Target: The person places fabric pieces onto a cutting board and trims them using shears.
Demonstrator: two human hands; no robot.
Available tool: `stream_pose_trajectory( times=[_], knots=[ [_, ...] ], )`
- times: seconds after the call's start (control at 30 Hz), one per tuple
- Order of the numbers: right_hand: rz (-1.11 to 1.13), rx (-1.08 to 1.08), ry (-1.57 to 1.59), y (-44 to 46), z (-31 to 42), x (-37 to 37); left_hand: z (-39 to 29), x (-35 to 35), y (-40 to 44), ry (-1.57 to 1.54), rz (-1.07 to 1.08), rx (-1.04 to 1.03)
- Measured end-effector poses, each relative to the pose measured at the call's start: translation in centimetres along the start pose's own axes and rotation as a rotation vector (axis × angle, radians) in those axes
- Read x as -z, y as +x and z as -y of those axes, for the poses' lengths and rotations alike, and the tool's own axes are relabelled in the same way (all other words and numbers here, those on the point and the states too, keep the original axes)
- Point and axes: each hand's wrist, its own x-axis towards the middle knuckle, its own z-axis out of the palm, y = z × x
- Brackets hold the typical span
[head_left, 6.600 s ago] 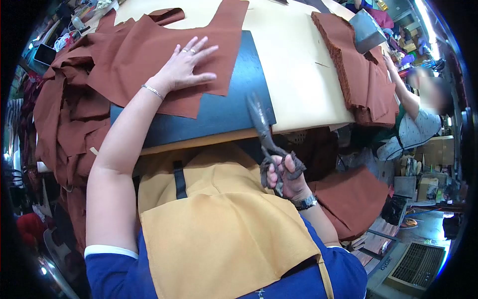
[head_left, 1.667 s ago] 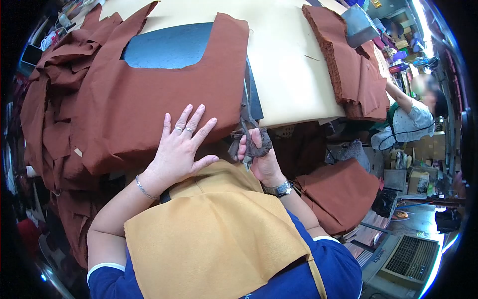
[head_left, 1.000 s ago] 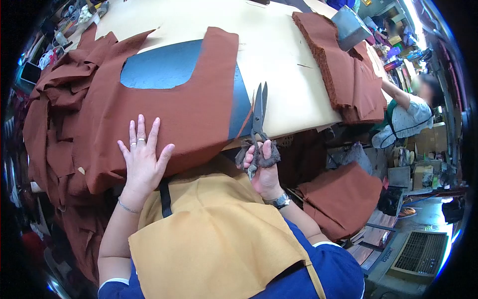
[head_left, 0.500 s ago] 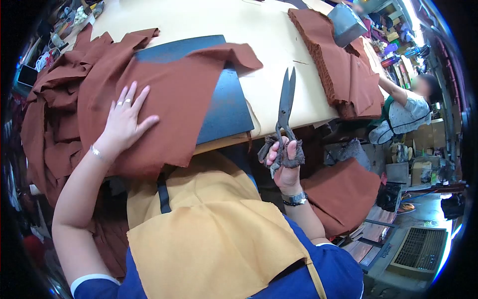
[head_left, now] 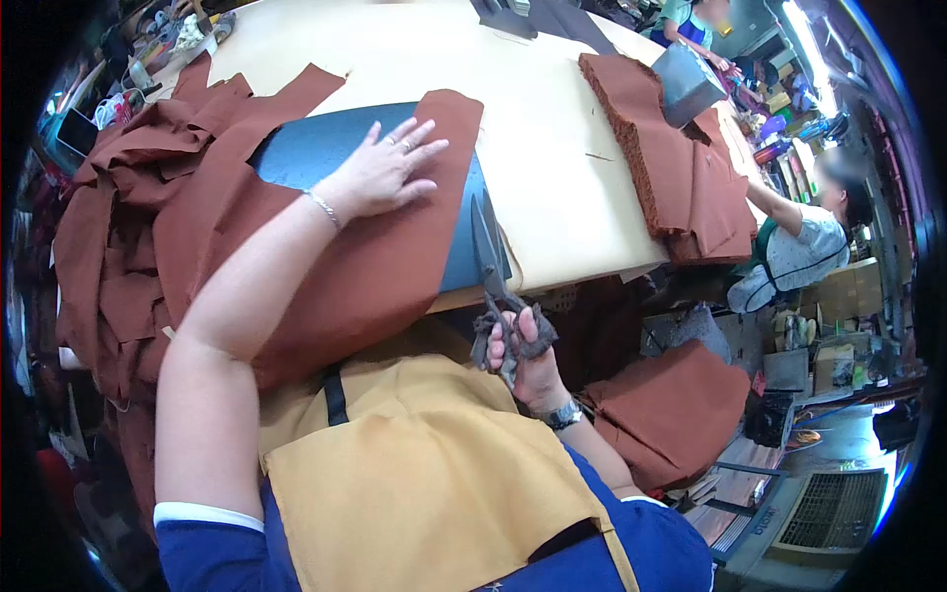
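My left hand lies with fingers spread on a reddish-brown fabric sheet, near its upper right part. Beneath that sheet is a dark blue board, showing above my forearm and along the right edge. My right hand grips large scissors by their cloth-wrapped handles. Their blades point up, close together, in front of the board's right edge; whether they touch the fabric I cannot tell. More crumpled fabric of the same colour is heaped to the left.
A thick stack of brown fabric lies on the cream table at right, with a grey metal block on it. A co-worker stands beyond; another person is farther back. More brown fabric sits below the table edge.
My left hand has moved right and up across the fabric. The sheet's folded upper corner now lies flatter. My right hand has brought the scissors left, near the board's edge.
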Motion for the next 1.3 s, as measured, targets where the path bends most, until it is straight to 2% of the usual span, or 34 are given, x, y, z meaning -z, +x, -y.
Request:
stream_pose_trajectory(
  times=[0.07,0.3,0.47,0.67,0.83,1.13,1.3],
  knots=[
    [-0.007,0.022,-0.086,-0.4,-0.4,0.3,-1.0,-1.3,-0.1,-0.042,0.091,0.094],
    [0.014,-0.027,-0.114,-0.5,-0.4,0.4,-5.2,-0.4,-5.1,-0.171,0.081,0.216],
    [0.047,-0.069,-0.098,0.7,-0.3,0.0,-8.1,0.6,-8.4,-0.114,0.105,0.155],
    [0.03,-0.012,-0.066,1.5,-1.2,-0.5,-10.0,1.3,-10.2,-0.137,0.128,0.187],
    [-0.004,0.047,-0.07,1.4,-2.0,-0.7,-10.4,1.3,-10.2,-0.134,0.108,0.21],
    [-0.061,0.061,-0.221,1.0,-1.4,-1.9,-10.4,1.1,-10.2,-0.122,0.079,0.205],
    [-0.07,0.044,-0.198,0.8,-1.4,-1.9,-10.4,0.7,-10.2,-0.099,0.044,0.194]
  ],
)
